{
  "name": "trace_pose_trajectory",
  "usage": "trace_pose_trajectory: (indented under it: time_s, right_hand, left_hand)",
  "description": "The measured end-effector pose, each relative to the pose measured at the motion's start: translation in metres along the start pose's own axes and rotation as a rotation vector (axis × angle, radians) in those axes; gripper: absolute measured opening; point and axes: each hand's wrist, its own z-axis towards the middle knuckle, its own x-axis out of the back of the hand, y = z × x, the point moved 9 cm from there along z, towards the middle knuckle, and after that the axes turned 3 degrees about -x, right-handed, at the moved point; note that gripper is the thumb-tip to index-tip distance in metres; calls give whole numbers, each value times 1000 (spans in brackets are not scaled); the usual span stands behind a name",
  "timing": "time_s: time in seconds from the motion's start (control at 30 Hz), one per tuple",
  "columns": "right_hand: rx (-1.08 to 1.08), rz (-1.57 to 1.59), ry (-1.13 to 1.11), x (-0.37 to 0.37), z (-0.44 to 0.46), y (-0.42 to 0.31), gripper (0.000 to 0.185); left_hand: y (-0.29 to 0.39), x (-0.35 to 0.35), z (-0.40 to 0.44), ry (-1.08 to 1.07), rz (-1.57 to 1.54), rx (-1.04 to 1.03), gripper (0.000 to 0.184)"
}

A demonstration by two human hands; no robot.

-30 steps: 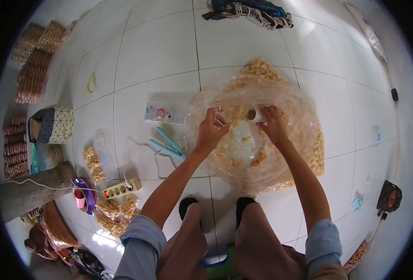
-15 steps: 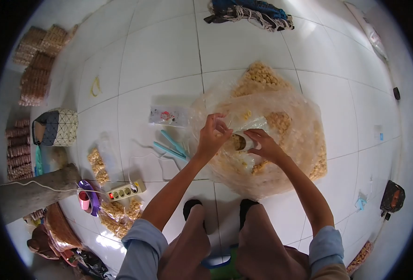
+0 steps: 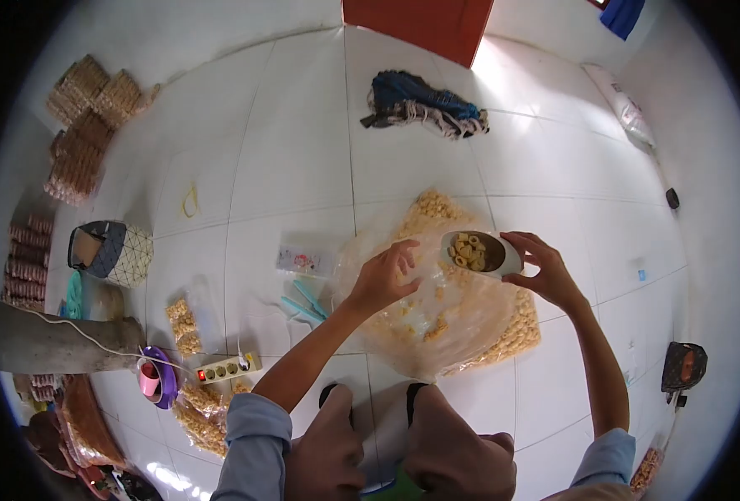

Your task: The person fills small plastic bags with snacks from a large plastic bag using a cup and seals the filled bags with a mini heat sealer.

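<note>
My right hand (image 3: 545,269) is closed around a white cup (image 3: 494,254), tilted with its mouth facing left. Ring-shaped snack pieces (image 3: 468,250) lie inside the cup near its mouth. To the left of the cup, apart from it, my left hand (image 3: 384,278) has its thumb and curved fingers spread. No object shows clearly between those fingers. Both hands are over a large clear plastic bag (image 3: 403,342) lying on the floor, its mouth wide. More pale yellow snack (image 3: 516,334) fills the bag's right side and far end.
Left of the bag lie a printed plastic packet (image 3: 303,260) and a light-blue hand sealer (image 3: 303,302). A power strip (image 3: 228,368), purple plate (image 3: 163,377) and filled snack bags (image 3: 200,417) sit nearer left. A pillar (image 3: 69,336) and handbag (image 3: 111,250) stand beyond. Dark cloth (image 3: 424,104) lies ahead.
My right hand has lifted the cup up and to the right, out of the big bag, with snack pieces showing inside. My left hand has parted from it. The view has tilted up.
</note>
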Motion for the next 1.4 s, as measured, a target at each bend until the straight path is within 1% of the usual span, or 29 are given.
trace_pose_trajectory:
  time_s: [0.03, 0.13, 0.17, 0.23, 0.27, 0.33, 0.37, 0.43, 0.57, 0.63, 0.77, 0.87, 0.93, 0.97, 1.03, 1.1, 1.13, 1.2, 1.23, 1.27, 1.3, 1.37, 1.4]
  right_hand:
    - [12, -10, 14, 13, -1, -18, 62]
    - [127, -203, -13, 35, -5, -68, 65]
    - [137, -211, -1, 42, -6, -80, 65]
    - [146, -346, -48, 43, -7, -98, 64]
    - [154, -354, -38, 46, -8, -105, 64]
    - [247, -443, -92, 42, -11, -122, 61]
    - [252, -447, -88, 42, -11, -127, 61]
    - [326, -567, -63, 42, -13, -140, 59]
    - [341, -605, -52, 42, -14, -152, 58]
    - [372, -645, -48, 40, -14, -154, 56]
    - [358, -662, -53, 35, -12, -148, 56]
    - [409, -709, -27, 30, -13, -148, 57]
    - [388, -610, 95, 41, -16, -146, 58]
    - [387, -608, 94, 39, -18, -139, 58]
    - [314, -498, 268, 47, -21, -104, 59]
    - [269, -333, 255, 20, -21, -32, 59]
    - [201, -303, 228, -4, -22, 2, 56]
    - [127, -330, 171, -57, -27, 53, 51]
    - [98, -363, 178, -80, -28, 75, 49]
    - [-3, -323, 162, -100, -30, 95, 50]
    - [-6, -311, 163, -116, -31, 101, 50]
    - [-144, -283, 202, -138, -32, 122, 57]
    - [-137, -285, 199, -147, -30, 127, 58]
  left_hand:
    - [9, -1, 3, -35, 38, -29, 57]
    - [32, 4, 9, -23, 56, -83, 58]
    - [38, 7, 11, -17, 61, -98, 58]
    - [50, 7, 14, -59, 92, -119, 61]
    - [56, 9, 15, -52, 96, -131, 61]
    - [62, 10, 17, -38, 43, -121, 61]
    - [63, 11, 18, -33, 46, -126, 61]
    - [66, 10, 19, -55, 70, -139, 63]
    - [65, 10, 17, -34, 68, -136, 64]
    - [60, 7, 16, -73, 70, -110, 66]
    - [48, 4, 17, -71, 88, -71, 66]
    - [41, 1, 16, -100, 101, -26, 65]
    - [35, 0, 15, -60, 65, -23, 65]
    - [33, -2, 15, -61, 65, -21, 65]
    - [30, 3, 13, 25, 45, -9, 63]
    - [30, 2, 13, 11, 45, 4, 63]
    - [29, 2, 12, -3, 43, 18, 63]
    - [28, -1, 11, -28, 25, 45, 63]
    - [25, -5, 10, -54, -5, 75, 63]
    - [24, -8, 10, -61, 3, 78, 63]
    - [21, -12, 9, -78, 6, 95, 64]
    - [16, -21, 6, -104, 14, 118, 64]
    - [16, -23, 5, -78, 27, 95, 66]
